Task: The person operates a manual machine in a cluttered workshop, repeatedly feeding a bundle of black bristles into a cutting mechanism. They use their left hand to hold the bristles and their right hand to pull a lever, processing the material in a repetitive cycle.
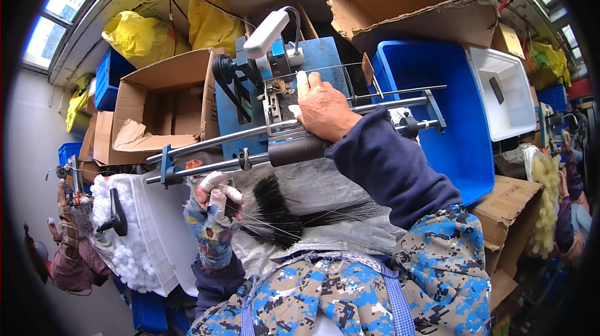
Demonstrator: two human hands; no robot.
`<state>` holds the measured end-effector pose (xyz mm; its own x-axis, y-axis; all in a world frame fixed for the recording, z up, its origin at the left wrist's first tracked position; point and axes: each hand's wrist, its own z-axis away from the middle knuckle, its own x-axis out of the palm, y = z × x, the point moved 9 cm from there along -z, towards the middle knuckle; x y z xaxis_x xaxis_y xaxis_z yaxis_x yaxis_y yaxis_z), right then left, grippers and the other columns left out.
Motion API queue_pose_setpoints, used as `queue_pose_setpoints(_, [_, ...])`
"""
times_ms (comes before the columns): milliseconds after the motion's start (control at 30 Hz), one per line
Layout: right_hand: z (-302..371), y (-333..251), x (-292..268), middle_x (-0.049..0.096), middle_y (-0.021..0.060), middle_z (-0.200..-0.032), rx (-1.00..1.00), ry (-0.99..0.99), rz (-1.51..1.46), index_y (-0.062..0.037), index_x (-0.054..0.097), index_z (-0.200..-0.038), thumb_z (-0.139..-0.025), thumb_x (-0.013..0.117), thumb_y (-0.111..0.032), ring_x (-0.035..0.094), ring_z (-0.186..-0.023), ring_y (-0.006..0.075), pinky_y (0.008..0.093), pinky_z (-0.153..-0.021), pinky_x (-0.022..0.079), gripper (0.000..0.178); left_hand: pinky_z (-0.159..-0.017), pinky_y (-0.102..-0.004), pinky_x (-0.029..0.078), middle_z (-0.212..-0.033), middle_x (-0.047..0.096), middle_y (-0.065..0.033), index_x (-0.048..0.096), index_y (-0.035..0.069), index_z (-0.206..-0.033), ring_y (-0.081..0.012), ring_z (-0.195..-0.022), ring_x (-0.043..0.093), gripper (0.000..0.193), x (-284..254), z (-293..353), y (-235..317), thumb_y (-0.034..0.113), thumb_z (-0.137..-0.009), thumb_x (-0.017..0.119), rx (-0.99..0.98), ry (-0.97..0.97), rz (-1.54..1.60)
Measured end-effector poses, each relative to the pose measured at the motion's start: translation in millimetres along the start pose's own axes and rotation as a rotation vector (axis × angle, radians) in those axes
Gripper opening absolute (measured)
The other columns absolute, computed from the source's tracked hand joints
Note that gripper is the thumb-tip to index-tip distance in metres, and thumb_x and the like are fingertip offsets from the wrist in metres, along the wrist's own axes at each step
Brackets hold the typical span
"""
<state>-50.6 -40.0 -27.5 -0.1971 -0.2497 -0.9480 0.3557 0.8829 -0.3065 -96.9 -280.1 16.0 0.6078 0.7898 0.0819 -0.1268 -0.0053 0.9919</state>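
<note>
My right hand (pixel 326 110) rests on the small blue machine (pixel 322 55), index finger stretched forward and thumb apart, both wrapped in white tape. Its fingers lie beside a metal fixture (pixel 273 101); a thin wire runs past the index fingertip. Below the wrist sits a dark cylinder (pixel 300 150) on the steel guide rails (pixel 219 139). My left hand (pixel 217 195), taped and in a torn patterned sleeve cover, is closed near my lap. Whatever it pinches is hidden. Thin wires (pixel 337 214) and a black bristle bundle (pixel 272 201) lie beside it on a grey sheet (pixel 312 180).
A white tub (pixel 169 230) of white fluffy pieces (pixel 119 248) stands left, with a black-handled tool (pixel 115 214) on top. Cardboard box (pixel 131 95) is at left, blue bin (pixel 431 148) and white bin (pixel 509 95) at right. A lamp (pixel 267 35) overhangs the machine. Other people work at both sides.
</note>
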Motion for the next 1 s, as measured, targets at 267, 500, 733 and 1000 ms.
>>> queue_pose_setpoints(267, [6.8, 54.5, -69.7, 0.051, 0.0129, -0.098, 0.059, 0.300, 0.254, -0.0012, 0.059, -0.092, -0.071, 0.063, -0.016, 0.048, -0.093, 0.0269, 0.0412, -0.075, 0.036, 0.026, -0.043, -0.0227, 0.043, -0.072, 0.061, -0.0127, 0.051, -0.003, -0.110, -0.0149, -0.047, 0.052, 0.028, 11.8, -4.9, -5.7, 0.017, -0.092, 0.048, -0.017, 0.006, 0.011])
queue_pose_setpoints(500, [16.8, 45.5, -60.9, 0.062, 0.0056, -0.080, -0.039, -0.018, 0.296, -0.0091, 0.061, -0.079, -0.073, 0.054, -0.004, 0.055, -0.079, 0.0235, 0.0369, -0.073, 0.039, 0.011, -0.040, -0.0251, 0.042, -0.072, 0.061, -0.0131, 0.049, 0.000, -0.114, -0.0160, -0.044, 0.051, 0.030, -22.8, -4.7, 4.2, 0.022, -0.093, 0.047, 0.109, -0.021, 0.078])
queue_pose_setpoints(733, [111.1, -56.1, -73.7, 0.059, 0.0150, -0.082, -0.311, 0.053, -0.454, 0.0006, 0.053, -0.103, -0.067, 0.064, 0.000, 0.057, -0.078, 0.0294, 0.0397, -0.074, 0.044, 0.038, -0.053, -0.0285, 0.048, -0.081, 0.061, -0.0149, 0.050, -0.002, -0.111, -0.0195, -0.057, 0.057, 0.028, 17.9, -1.9, 8.5, 0.014, -0.089, 0.053, 0.144, -0.117, 0.127])
queue_pose_setpoints(1000, [79.6, -43.8, -84.7, 0.056, 0.0159, -0.079, -0.264, 0.116, -0.553, -0.0003, 0.058, -0.096, -0.074, 0.059, 0.004, 0.060, -0.071, 0.0316, 0.0374, -0.062, 0.049, 0.022, -0.069, -0.0269, 0.049, -0.089, 0.061, -0.0081, 0.048, 0.004, -0.118, -0.0155, -0.075, 0.060, 0.042, 19.5, 9.6, -20.8, 0.005, -0.080, 0.064, 0.177, -0.140, -0.299])
